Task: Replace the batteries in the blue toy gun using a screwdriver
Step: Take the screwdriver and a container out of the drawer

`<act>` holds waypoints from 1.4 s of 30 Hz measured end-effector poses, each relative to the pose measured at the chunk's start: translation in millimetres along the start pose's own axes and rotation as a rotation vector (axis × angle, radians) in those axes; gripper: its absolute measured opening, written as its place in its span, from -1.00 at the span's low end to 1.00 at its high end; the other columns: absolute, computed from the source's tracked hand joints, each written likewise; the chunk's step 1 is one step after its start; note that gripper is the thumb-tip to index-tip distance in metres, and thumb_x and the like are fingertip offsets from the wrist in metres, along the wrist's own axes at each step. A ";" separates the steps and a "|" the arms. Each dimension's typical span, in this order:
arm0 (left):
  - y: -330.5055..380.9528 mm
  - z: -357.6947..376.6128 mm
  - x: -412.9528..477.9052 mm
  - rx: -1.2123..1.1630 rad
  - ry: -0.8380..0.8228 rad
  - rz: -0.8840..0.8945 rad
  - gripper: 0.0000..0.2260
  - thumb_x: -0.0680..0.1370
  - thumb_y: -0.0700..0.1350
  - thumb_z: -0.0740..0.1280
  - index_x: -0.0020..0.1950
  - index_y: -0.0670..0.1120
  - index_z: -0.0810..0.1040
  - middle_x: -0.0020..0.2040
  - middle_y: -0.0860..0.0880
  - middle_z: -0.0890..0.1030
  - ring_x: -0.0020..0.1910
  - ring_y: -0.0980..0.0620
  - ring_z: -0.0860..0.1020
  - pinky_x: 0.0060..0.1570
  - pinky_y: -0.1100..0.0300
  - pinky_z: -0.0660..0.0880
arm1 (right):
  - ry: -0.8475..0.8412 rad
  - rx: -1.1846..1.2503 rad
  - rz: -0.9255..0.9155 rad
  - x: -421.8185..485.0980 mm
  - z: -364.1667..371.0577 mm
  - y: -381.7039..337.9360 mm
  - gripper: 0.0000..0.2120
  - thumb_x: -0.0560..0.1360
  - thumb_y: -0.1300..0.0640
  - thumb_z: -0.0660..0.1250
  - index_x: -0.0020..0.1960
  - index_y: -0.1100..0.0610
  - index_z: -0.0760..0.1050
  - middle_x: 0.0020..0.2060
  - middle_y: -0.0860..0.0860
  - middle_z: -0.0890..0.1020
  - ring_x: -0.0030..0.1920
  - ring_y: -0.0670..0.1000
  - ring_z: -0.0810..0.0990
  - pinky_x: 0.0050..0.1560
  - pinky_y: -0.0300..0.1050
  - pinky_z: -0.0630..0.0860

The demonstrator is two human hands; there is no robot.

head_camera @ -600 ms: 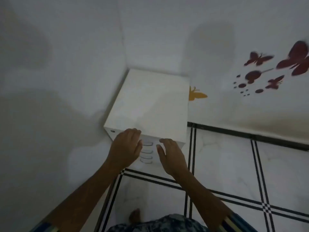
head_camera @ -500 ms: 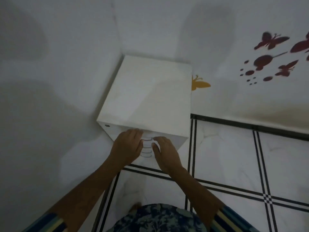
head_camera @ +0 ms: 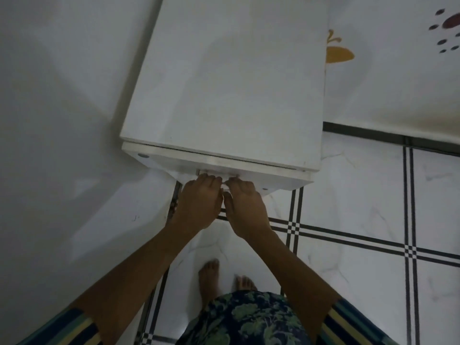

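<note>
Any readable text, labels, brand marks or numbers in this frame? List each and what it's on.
None readable.
The white cabinet: top and front show no label.
The wall stickers: shapes only, no lettering.
The left hand and right hand hold the drawer handle, covering part of the front.
</note>
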State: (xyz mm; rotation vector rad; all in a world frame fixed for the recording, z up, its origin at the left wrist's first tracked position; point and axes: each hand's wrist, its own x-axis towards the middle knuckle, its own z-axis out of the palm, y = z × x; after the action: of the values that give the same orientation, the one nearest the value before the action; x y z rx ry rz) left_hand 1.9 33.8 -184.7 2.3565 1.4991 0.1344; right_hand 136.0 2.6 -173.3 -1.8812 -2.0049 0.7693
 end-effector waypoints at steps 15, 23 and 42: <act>-14.9 -36.3 -11.6 -0.155 0.200 -0.324 -0.79 0.53 -0.12 0.24 -0.26 -0.14 0.56 -0.40 -0.06 0.53 -0.43 -0.01 0.48 -0.45 0.19 0.48 | 0.079 -0.120 0.233 -14.5 -28.1 -0.8 -0.67 0.57 -0.01 0.13 -0.29 0.10 0.45 -0.41 0.00 0.51 -0.37 0.02 0.45 -0.25 -0.10 0.42; -40.2 -15.0 2.5 -0.173 0.100 -0.623 -0.78 0.52 -0.13 0.33 0.04 -0.27 0.46 -0.18 -0.14 0.47 -0.26 -0.04 0.44 -0.31 0.15 0.35 | 0.185 0.027 0.605 3.7 -26.5 -4.0 -0.34 0.49 0.02 0.39 0.45 0.28 0.23 0.29 0.20 0.43 0.27 0.18 0.36 0.24 -0.01 0.38; -19.8 -69.1 -57.2 -0.650 0.005 -0.944 -0.53 0.65 0.02 0.07 -0.32 -0.24 0.45 -0.31 -0.21 0.54 -0.28 -0.12 0.49 -0.10 0.06 0.40 | -0.041 0.298 0.741 14.5 -21.0 8.9 -0.24 0.24 -0.16 0.59 0.21 0.29 0.41 0.22 0.18 0.46 0.16 0.18 0.51 0.11 0.03 0.54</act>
State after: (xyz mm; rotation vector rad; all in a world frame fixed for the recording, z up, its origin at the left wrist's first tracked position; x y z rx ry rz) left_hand -58.2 6.5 -120.8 1.0250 2.0065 0.3192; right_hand 153.3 20.7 -163.2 -2.4168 -1.0807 1.2039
